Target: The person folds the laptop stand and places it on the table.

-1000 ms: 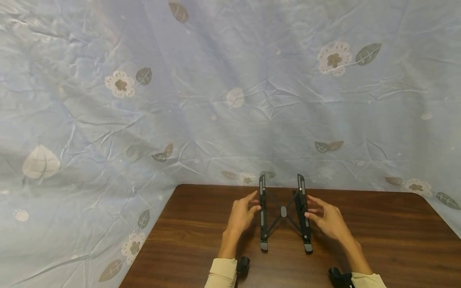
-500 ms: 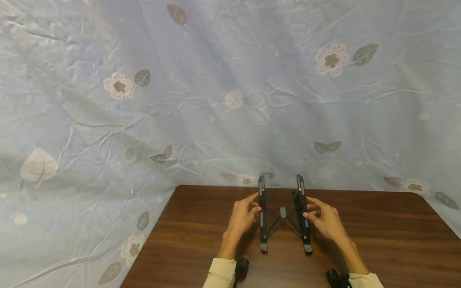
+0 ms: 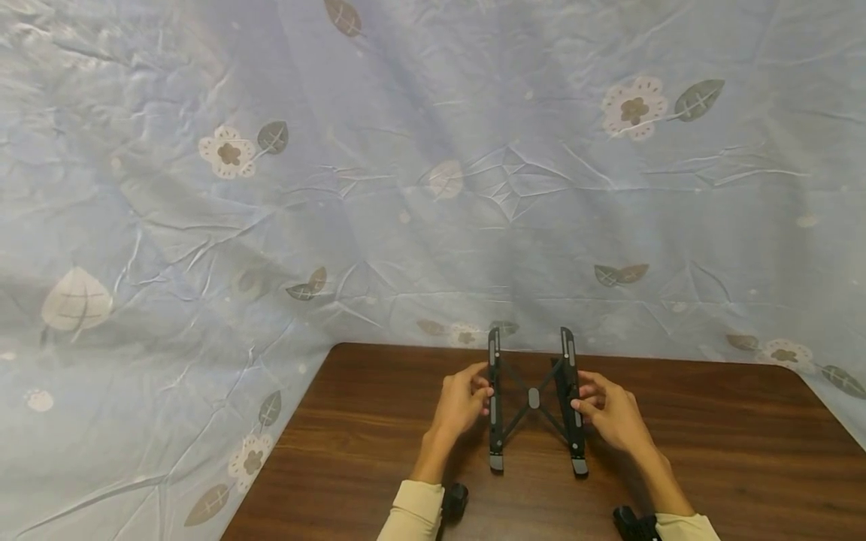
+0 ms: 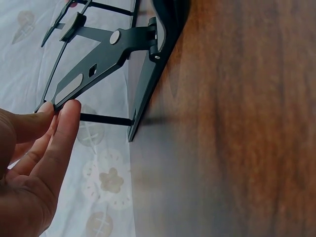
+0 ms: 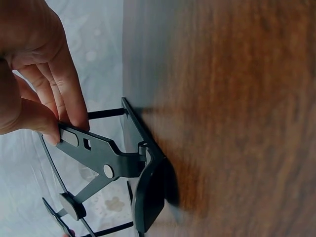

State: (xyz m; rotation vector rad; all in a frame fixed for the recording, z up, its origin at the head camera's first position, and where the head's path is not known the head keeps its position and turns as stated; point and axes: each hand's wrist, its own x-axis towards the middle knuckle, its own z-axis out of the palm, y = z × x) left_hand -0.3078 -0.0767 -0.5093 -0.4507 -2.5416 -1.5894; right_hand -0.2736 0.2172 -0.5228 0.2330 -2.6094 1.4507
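A black folding laptop stand [image 3: 534,398] stands unfolded on the table, its two side arms joined by crossed bars with a grey oval hub. Grey pads line the arms, and each front end has a flipped-up lip. My left hand [image 3: 455,406] pinches the left arm midway along its outer side; in the left wrist view, thumb and fingertips meet at the arm's raised edge [image 4: 91,69]. On the opposite side, my right hand [image 3: 614,412] holds the right arm the same way, its thumb on top, as the right wrist view shows at the padded bar [image 5: 94,150].
The brown wood-grain table [image 3: 731,451] ends just behind the stand. A pale grey-blue sheet [image 3: 406,248] with flowers and leaves hangs behind it and down the left side. Dark wrist cameras [image 3: 456,502] sit by both cream sleeves [image 3: 414,511].
The fingers of both hands have shifted slightly against the side arms, with the left fingers now more curled. The stand stays in the same place and shape.
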